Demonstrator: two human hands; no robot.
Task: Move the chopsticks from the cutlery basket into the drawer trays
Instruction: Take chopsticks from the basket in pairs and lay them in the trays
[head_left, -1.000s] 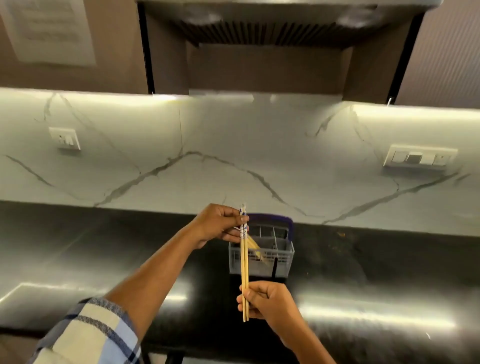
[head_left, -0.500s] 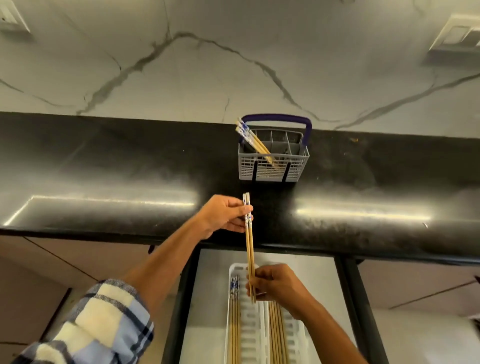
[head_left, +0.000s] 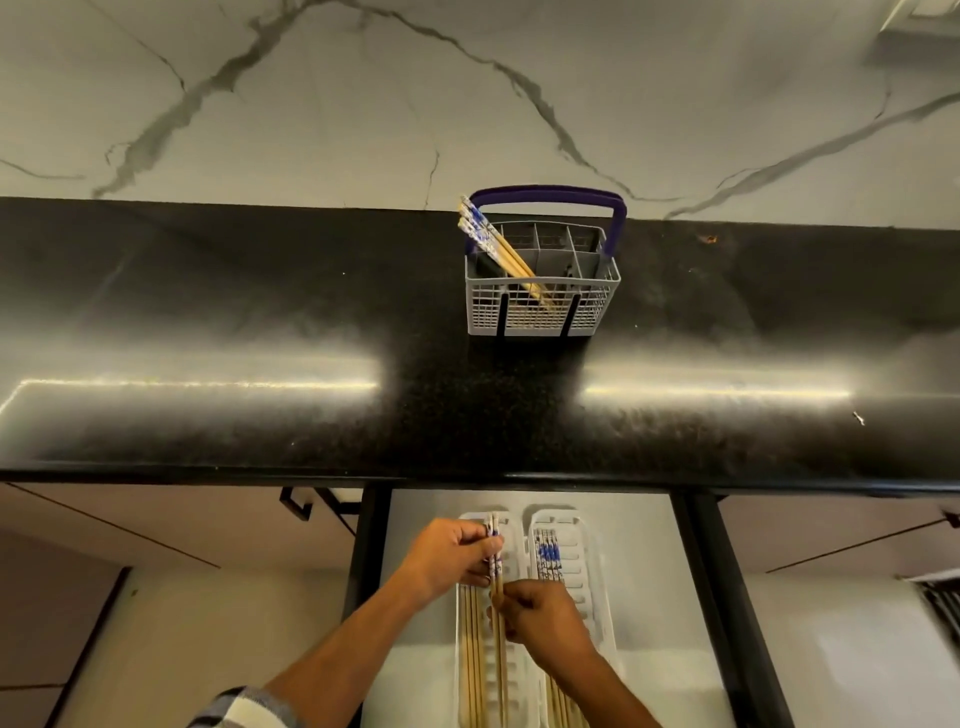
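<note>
A grey cutlery basket (head_left: 543, 317) with a purple handle stands on the black counter, and several blue-topped wooden chopsticks (head_left: 493, 244) lean out of its left side. Below the counter an open drawer holds two white trays: the left tray (head_left: 514, 540) and the right tray (head_left: 587, 571), each with chopsticks lying lengthwise. My left hand (head_left: 449, 558) pinches the blue tops of a pair of chopsticks (head_left: 496, 577) over the left tray. My right hand (head_left: 543, 621) grips the same pair lower down.
The black counter (head_left: 260, 338) runs across the view with a marble backsplash behind. The drawer's white floor (head_left: 654, 597) is framed by dark rails. Brown cabinet fronts lie on both sides, with a dark handle (head_left: 298, 506) at the left.
Both hands carried the pair of chopsticks from in front of the basket down past the counter edge to the left drawer tray. My view tilted downward.
</note>
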